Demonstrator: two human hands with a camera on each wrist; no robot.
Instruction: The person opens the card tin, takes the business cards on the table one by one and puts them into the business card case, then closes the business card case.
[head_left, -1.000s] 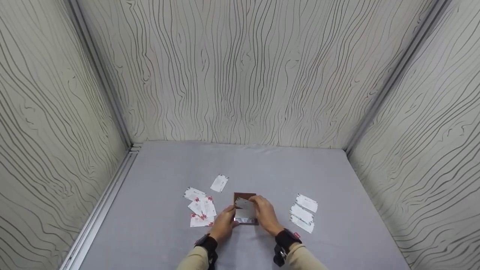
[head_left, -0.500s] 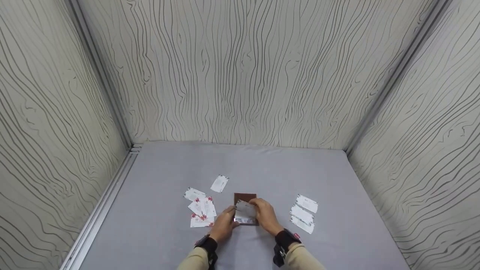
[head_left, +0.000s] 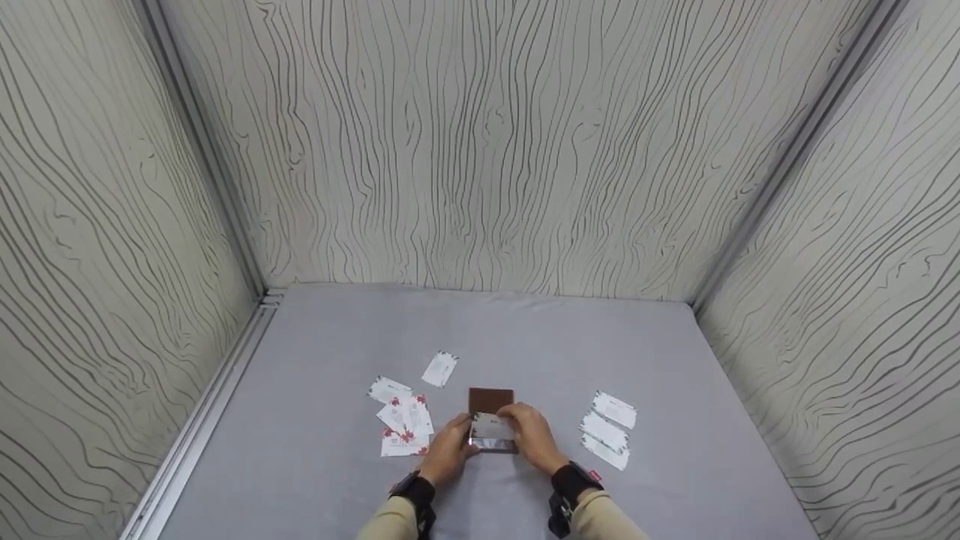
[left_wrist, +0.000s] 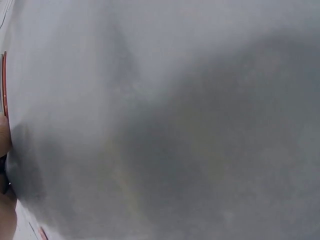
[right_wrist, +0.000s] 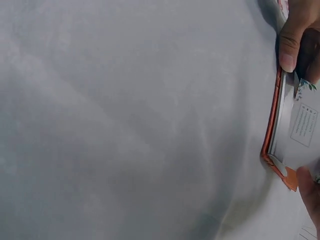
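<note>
A brown card holder point(head_left: 491, 400) with a shiny silver strip along its near side lies in front of the person. My left hand point(head_left: 448, 448) grips its left side, the thumb at the near left corner in the right wrist view. A white business card point(head_left: 491, 426) with dark leaf corners lies over the holder's near half. My right hand point(head_left: 534, 436) pinches this card at its right side, fingertips on its far edge. Printed text on the card point(right_wrist: 306, 125) shows in the right wrist view. At the left wrist view's edge, only a sliver of the holder point(left_wrist: 5, 82) appears.
Overlapping cards with red flowers point(head_left: 406, 427) lie left of the hands, a leaf-cornered card point(head_left: 389, 389) among them. Another single card point(head_left: 439, 368) lies farther back. On the right, three leaf-cornered cards point(head_left: 606, 430) overlap in a column. Patterned walls surround the grey cloth-covered table point(head_left: 570, 337).
The card in my right hand has moved toward the person and straightened over the holder, leaving more of the brown part exposed. My left hand has stayed on the holder.
</note>
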